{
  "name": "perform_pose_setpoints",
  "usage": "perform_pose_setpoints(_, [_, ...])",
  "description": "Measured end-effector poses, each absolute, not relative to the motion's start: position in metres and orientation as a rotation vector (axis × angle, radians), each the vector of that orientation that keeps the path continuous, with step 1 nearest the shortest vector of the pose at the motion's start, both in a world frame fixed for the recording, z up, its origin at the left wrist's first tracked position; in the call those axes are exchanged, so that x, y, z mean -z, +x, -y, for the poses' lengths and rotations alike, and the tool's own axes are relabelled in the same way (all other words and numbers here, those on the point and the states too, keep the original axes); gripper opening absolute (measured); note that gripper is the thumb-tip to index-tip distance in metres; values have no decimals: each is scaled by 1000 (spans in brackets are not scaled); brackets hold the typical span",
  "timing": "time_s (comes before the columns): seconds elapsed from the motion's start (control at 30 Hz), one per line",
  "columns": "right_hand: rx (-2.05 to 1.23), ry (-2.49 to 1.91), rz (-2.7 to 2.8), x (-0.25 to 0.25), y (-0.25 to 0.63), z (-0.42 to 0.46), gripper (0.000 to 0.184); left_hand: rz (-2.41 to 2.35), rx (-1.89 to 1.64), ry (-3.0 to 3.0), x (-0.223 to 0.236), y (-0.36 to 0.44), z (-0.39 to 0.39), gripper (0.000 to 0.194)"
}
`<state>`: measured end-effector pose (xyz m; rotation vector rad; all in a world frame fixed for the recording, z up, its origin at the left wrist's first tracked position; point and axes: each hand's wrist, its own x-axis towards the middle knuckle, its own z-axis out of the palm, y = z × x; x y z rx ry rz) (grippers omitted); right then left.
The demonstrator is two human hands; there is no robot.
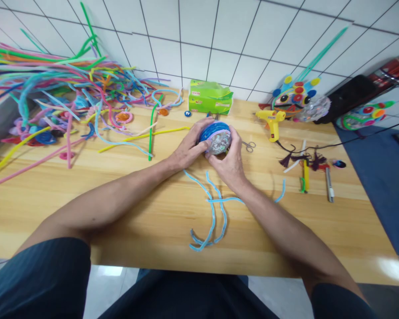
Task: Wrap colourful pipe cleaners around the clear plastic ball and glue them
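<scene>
Between my two hands is a round ball [219, 141], its upper part wrapped in blue pipe cleaner and its lower part silvery and glittery. My left hand [190, 148] is closed around its left side, the thumb lying across the front. On the opposite side, the fingers of my right hand [232, 165] curl against the ball from the right and below. Several light blue pipe cleaners [224, 217] lie on the table below my hands, one passing under my right forearm. A pair of scissors [249, 146] rests just right of my right hand, partly hidden.
A heap of colourful pipe cleaners [69, 84] fills the left side. A green tissue pack [210, 98] stands at the wall. To the right are a yellow glue gun [271, 124], a decorated figure [295, 99], a dark cable, tassels [317, 160] and a utility knife [329, 186].
</scene>
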<state>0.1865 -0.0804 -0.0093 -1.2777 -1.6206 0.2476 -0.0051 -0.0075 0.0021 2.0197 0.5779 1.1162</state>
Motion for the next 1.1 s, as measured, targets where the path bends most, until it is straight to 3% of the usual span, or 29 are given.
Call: perform_pose_setpoints(1.1, [-220,-1306,1594,10,192,71,90,-577,-1108,2036,1,-2,0,85])
